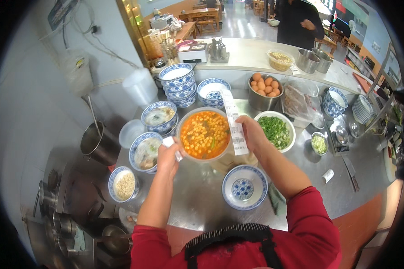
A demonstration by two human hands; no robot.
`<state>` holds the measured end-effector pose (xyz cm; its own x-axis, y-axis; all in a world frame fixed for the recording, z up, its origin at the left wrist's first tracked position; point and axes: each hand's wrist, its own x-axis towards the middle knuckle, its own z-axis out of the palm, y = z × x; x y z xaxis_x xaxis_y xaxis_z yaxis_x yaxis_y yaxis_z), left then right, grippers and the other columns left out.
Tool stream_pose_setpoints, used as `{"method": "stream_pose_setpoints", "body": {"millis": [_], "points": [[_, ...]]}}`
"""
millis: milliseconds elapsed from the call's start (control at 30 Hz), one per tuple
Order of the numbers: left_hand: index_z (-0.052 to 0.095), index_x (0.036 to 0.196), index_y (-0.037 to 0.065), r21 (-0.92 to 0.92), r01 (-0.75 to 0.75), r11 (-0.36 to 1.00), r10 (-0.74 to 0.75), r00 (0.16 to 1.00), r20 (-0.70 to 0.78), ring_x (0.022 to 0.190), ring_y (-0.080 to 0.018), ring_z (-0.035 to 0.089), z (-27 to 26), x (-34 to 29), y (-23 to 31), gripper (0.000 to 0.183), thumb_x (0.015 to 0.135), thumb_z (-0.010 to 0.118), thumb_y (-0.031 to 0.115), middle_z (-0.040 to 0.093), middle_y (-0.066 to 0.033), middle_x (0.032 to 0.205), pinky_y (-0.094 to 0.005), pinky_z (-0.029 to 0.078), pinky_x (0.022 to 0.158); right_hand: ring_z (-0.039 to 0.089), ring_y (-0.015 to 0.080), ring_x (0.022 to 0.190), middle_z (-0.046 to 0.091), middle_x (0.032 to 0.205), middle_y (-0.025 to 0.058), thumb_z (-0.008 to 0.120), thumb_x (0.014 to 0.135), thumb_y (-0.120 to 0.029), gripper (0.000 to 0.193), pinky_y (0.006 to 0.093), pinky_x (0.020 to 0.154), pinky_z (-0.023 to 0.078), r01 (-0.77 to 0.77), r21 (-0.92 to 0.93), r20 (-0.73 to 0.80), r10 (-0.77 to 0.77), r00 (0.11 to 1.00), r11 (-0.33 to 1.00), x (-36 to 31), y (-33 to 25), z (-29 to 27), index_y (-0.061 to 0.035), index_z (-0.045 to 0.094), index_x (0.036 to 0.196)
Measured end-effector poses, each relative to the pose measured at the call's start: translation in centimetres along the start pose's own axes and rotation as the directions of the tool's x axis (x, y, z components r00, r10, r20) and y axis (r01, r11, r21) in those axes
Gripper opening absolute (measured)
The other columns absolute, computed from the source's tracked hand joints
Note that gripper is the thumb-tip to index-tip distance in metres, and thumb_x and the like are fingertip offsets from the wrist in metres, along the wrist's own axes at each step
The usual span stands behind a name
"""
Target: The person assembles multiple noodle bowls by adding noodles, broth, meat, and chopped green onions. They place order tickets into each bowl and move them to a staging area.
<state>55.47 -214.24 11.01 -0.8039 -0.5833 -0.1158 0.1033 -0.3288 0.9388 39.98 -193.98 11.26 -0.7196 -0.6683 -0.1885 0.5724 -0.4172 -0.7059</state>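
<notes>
My right hand (252, 133) pinches a long printed paper receipt (231, 112), held upright over the right rim of a large round container (204, 134) of orange-red soup with yellow pieces. At that container's left side, my left hand (168, 159) is closed on a small white piece (168, 142) that looks like paper; the fingers hide part of it. Below the receipt stands a blue-and-white bowl (244, 187) with no food in it. A white bowl of chopped green onions (275, 131) lies just right of my right hand.
Filled patterned bowls (146, 151) and a bowl of pale grains (124, 184) line the left side. Stacked bowls (178, 83) and a pot of eggs (265, 86) stand behind. A knife (351, 172) lies at the right. Beyond the counter (251, 49) stands a person in black (298, 22).
</notes>
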Motion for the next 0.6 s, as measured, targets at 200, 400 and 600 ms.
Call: {"method": "stream_pose_setpoints", "body": {"millis": [200,400,600], "points": [[0.05,0.077,0.001,-0.019,-0.003,1.0,0.005,0.995,0.1,0.047,-0.0144,0.048,12.6,16.3,-1.3,0.012,0.066,0.047,-0.005,0.051,-0.0057,0.061,-0.0249,0.039,0.044,0.052,0.0184,0.056,0.054,0.066,0.0073,0.05,0.072,-0.014,0.014,0.0287,0.052,0.043,0.2,-0.049,-0.131,-0.205,0.97,0.979,12.8,-11.6,-7.8,-0.001,0.054,0.078],[0.05,0.075,0.002,0.014,-0.054,0.998,0.05,0.974,0.219,0.047,-0.0157,0.049,20.6,32.2,-4.0,0.009,0.067,0.05,-0.001,0.05,-0.0051,0.059,-0.0269,0.04,0.042,0.054,0.0203,0.071,0.053,0.082,0.0119,0.051,0.075,-0.02,0.04,0.0341,0.062,0.047,0.18,-0.06,-0.317,-0.19,0.929,0.982,26.1,-19.3,-14.8,0.007,0.047,0.105],[0.051,0.07,-0.002,-0.005,-0.084,0.996,0.083,0.974,0.21,0.044,-0.0188,0.049,25.8,45.3,-6.6,0.007,0.064,0.05,-0.003,0.049,-0.0085,0.056,-0.0292,0.039,0.038,0.055,0.0224,0.066,0.053,0.081,0.0131,0.048,0.077,-0.014,0.028,0.0359,0.058,0.048,0.345,-0.001,-0.141,-0.341,0.929,0.939,36.8,-23.3,-19.0,0.0055,0.048,0.097]]}}
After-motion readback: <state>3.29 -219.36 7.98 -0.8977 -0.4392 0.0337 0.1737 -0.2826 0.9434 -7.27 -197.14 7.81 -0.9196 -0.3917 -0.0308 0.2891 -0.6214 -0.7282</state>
